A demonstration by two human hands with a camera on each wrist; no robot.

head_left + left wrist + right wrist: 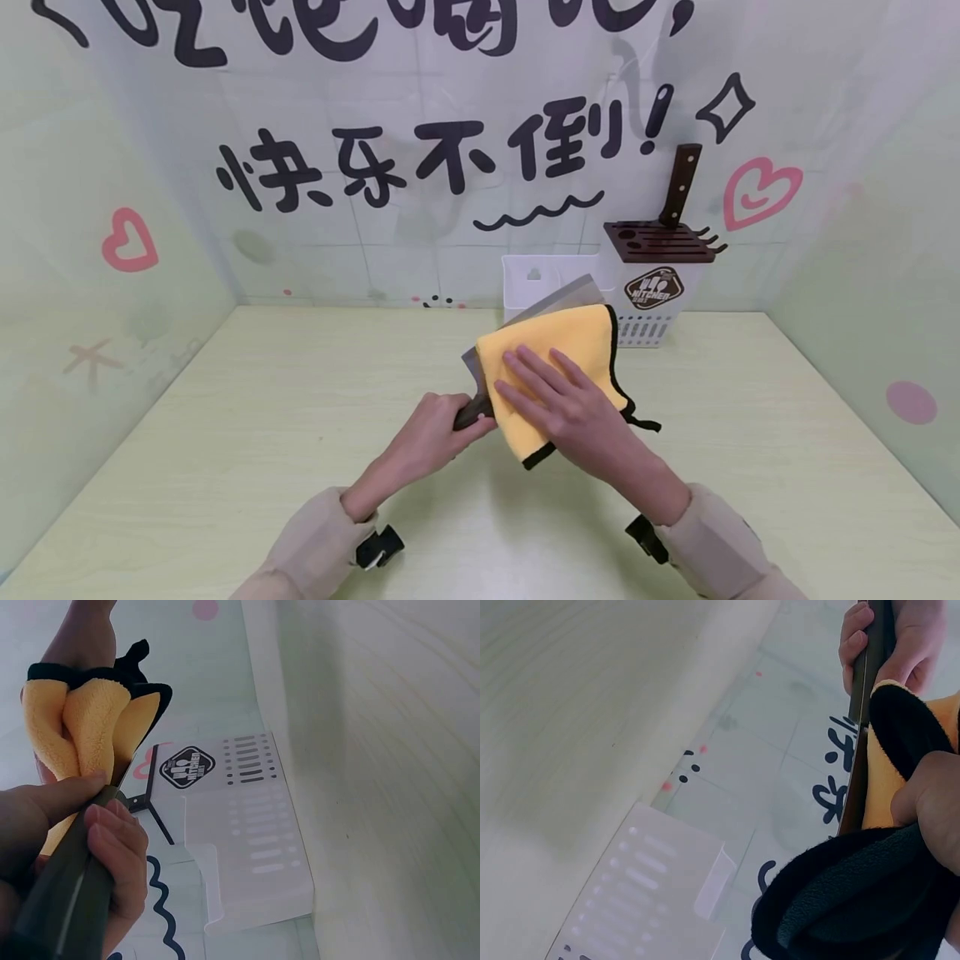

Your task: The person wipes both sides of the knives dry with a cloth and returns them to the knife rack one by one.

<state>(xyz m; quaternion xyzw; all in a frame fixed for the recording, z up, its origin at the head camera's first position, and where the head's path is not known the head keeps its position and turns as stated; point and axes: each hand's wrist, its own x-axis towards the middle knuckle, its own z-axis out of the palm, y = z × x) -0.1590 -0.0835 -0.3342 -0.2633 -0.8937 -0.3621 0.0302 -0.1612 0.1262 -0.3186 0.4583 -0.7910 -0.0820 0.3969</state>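
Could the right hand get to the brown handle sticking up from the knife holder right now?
Probably yes: the brown handle juts clear above the knife holder, and nothing seems to block it. But the right hand would first have to leave the yellow cloth.

Left arm [307, 550]: comes up from the bottom in a pale sleeve and leans in to the middle.
Left hand [431, 429]: curled in a grip, fingers [124, 859] bent round.
Right arm [720, 542]: leans in from the other side, pale sleeve too.
Right hand [573, 412]: back facing up, holding on.
Right fingers [536, 371]: nearly straight, a bit apart, pointing forward and left.
Both hands: close together.
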